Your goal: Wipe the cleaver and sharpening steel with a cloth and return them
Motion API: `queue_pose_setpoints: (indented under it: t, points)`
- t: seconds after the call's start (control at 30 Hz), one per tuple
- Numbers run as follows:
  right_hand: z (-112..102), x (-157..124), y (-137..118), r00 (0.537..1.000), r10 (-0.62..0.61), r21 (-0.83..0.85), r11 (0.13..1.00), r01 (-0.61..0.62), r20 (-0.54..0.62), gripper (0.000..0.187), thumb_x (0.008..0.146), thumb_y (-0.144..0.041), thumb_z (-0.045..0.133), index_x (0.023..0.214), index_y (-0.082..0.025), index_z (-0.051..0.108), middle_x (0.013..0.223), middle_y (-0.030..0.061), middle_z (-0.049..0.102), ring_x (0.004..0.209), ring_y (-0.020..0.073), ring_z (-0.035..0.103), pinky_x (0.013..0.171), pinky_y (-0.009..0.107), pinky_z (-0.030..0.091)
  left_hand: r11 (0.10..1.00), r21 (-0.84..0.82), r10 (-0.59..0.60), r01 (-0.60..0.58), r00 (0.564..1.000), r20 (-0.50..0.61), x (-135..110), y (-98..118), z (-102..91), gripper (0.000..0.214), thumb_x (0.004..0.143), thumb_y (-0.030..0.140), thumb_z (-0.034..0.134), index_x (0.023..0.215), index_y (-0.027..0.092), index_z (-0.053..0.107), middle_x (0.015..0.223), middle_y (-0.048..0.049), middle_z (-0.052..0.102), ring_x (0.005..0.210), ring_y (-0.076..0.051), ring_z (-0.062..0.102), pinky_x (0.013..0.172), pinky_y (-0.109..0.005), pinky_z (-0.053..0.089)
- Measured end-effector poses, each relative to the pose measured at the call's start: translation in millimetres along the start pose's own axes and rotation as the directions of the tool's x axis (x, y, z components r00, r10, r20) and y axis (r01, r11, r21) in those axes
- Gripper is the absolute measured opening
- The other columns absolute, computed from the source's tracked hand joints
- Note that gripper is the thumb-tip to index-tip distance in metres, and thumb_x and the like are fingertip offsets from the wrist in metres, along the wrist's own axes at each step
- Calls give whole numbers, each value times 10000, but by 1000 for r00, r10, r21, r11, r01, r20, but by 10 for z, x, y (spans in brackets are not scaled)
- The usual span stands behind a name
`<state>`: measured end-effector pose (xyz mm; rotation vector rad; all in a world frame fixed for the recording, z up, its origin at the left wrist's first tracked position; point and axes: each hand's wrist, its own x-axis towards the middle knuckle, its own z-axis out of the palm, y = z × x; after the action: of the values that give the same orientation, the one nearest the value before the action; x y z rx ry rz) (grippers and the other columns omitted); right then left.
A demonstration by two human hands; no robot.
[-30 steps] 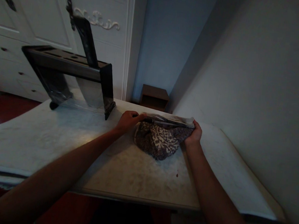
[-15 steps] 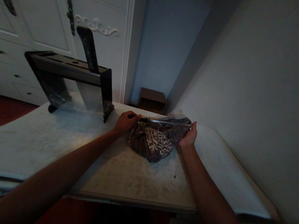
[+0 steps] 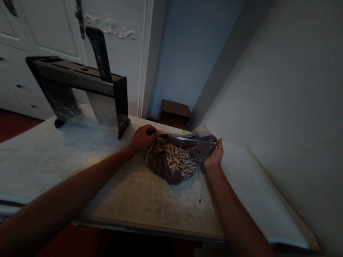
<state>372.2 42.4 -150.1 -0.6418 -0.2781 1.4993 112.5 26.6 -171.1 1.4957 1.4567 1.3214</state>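
Both forearms stretched forward, converging. Left hand (image 3: 143,136) curled closed at left end of patterned cloth (image 3: 171,163); right hand (image 3: 214,155) gripping cloth's right end.

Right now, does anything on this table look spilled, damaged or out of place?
Only a small dark speck on the pale tabletop below the patterned cloth; too small to identify. Nothing else stands out.

Head view, down over table (image 3: 54,163)

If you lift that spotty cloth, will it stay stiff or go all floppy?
Probably floppy: the patterned cloth lies crumpled in soft folds on the table. Likely light, since the right hand bunches one edge. It seems to sag beneath the knife, so it bends readily.
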Motion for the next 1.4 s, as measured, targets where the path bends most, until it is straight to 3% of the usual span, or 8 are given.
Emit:
queue_pose_setpoints:
  t: [0.37,0.53,0.77,0.9,1.03,1.17,1.4]
  points:
    - [-36,27,5,999,-2,-41,999,4,50,456,869,-567,408,859,-185,658,838,67,710,800,221,679,820,444,534,992,104,73,-77,996,49,37,-32,-36,402,728,511,628,857,131,646,806,-56,658,718,-155,587,624,-248,460]
    - [59,-79,2,994,-1,-77,997,10,106,385,859,-503,480,900,-166,663,847,67,711,810,223,682,814,438,544,973,182,121,-138,987,105,8,30,-42,370,752,492,617,850,137,658,849,-62,669,801,-174,593,752,-286,457]
    - [133,-147,67,993,-16,-103,994,28,113,168,825,-330,573,863,-181,643,807,18,706,767,174,681,832,381,547,955,232,157,-187,977,142,0,20,-51,302,696,386,700,870,145,651,890,-57,664,849,-190,598,811,-322,456]
    - [162,-203,139,983,103,-155,985,-79,153,218,812,-352,588,902,-164,652,818,41,708,818,199,685,812,381,557,912,278,264,-302,950,166,-18,23,-39,298,695,357,716,900,146,667,940,-59,645,923,-195,586,868,-330,445]
    - [164,-286,252,965,196,-285,948,-141,174,197,695,-291,703,832,-158,654,737,39,697,802,223,684,772,357,567,860,308,363,-407,912,190,-43,33,-5,242,710,288,704,910,152,687,904,-54,618,900,-191,570,844,-326,451]
    - [152,-362,340,956,202,-422,901,-96,213,299,585,-252,770,849,-154,670,761,30,703,703,194,666,680,295,556,827,312,435,-468,883,175,-69,48,27,179,750,254,669,898,156,693,882,-53,609,879,-185,562,825,-321,447]
    - [164,-438,358,930,224,-536,843,-36,290,348,530,-226,765,863,-160,686,764,20,701,650,167,634,625,273,530,813,252,489,-525,850,196,-88,43,38,230,793,316,656,938,140,683,915,-67,618,893,-185,571,834,-319,443]
